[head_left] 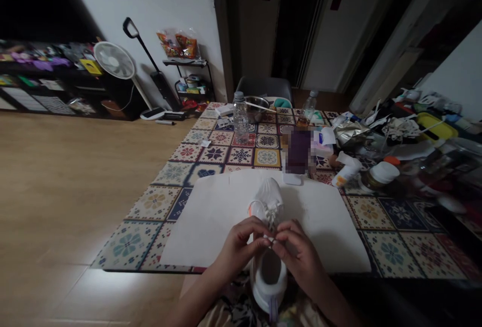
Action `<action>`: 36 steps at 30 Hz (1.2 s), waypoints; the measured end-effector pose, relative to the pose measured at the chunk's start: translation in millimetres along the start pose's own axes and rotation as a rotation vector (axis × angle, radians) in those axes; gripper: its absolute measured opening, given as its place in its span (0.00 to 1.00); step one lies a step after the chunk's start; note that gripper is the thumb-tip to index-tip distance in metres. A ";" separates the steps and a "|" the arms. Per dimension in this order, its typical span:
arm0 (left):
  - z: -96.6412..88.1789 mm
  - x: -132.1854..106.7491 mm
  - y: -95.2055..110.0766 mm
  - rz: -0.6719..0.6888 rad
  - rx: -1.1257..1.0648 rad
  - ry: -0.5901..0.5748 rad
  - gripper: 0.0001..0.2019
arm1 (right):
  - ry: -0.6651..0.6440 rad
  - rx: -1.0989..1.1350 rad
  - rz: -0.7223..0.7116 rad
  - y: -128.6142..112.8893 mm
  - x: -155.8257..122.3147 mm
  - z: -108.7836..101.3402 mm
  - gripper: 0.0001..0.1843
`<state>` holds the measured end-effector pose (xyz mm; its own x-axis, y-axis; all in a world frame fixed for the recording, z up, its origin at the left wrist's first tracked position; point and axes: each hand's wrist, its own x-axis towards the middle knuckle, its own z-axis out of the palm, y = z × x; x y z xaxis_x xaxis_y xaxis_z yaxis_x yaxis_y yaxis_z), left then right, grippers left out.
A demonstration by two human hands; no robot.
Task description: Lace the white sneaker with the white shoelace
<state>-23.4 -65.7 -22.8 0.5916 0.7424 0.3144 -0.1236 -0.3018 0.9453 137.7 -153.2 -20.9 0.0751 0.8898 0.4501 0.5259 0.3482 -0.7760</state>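
Patterned table [155,201], white sheet [196,236] along its near side. White shoe [269,195] points toe-away over the sheet, heel past the table edge. Left hand [245,239] and right hand [299,246] meet above it — fingertips pinched on a white lace [269,241].

The tabletop [154,204] bears a multicoloured tile pattern of flowers and snowflakes; a large white sheet [211,221] covers its near middle; towards the far side stand a clear plastic bottle [241,122], a metal bowl [258,114] just beside it and, farther right, a second clear bottle [308,108]; a white jar [382,172] sits right, beside crowded clutter with a silver foil bag [351,133].
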 end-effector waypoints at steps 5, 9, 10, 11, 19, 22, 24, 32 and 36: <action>2.1 1.9 2.2 -0.078 0.021 0.016 0.22 | 0.020 -0.104 -0.063 0.4 -1.1 0.4 0.03; 4.2 3.9 1.9 -0.129 -0.020 0.015 0.24 | 0.068 -0.304 -0.263 -1.4 2.3 -1.9 0.08; 4.5 4.6 1.6 -0.137 -0.034 0.013 0.24 | 0.067 -0.327 -0.305 -1.8 3.2 -2.8 0.09; 4.6 5.2 1.3 -0.146 -0.049 0.007 0.24 | 0.067 -0.336 -0.332 -2.1 3.9 -3.9 0.09; -1.4 11.5 -4.2 -0.213 -0.108 -0.050 0.25 | -0.002 -0.079 -0.305 -1.9 0.3 -12.0 0.07; -3.6 16.5 -9.0 -0.233 -0.019 0.071 0.23 | -0.063 0.003 -0.266 -0.7 -2.6 -12.2 0.06; -2.8 19.5 -12.3 -0.217 0.057 0.149 0.21 | -0.106 0.018 -0.251 0.8 -3.4 -11.9 0.06; -3.8 22.2 -10.1 -0.205 0.192 0.118 0.11 | -0.070 0.019 -0.181 3.4 -4.3 -6.9 0.05; -10.5 18.0 -3.5 -0.195 0.151 0.050 0.03 | -0.010 -0.090 -0.096 1.6 -6.6 -4.4 0.01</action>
<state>-20.7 -45.0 -19.5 0.5523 0.8227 0.1347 0.1119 -0.2333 0.9659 141.8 -159.8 -23.2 0.0126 0.8564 0.5162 0.6041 0.4048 -0.6864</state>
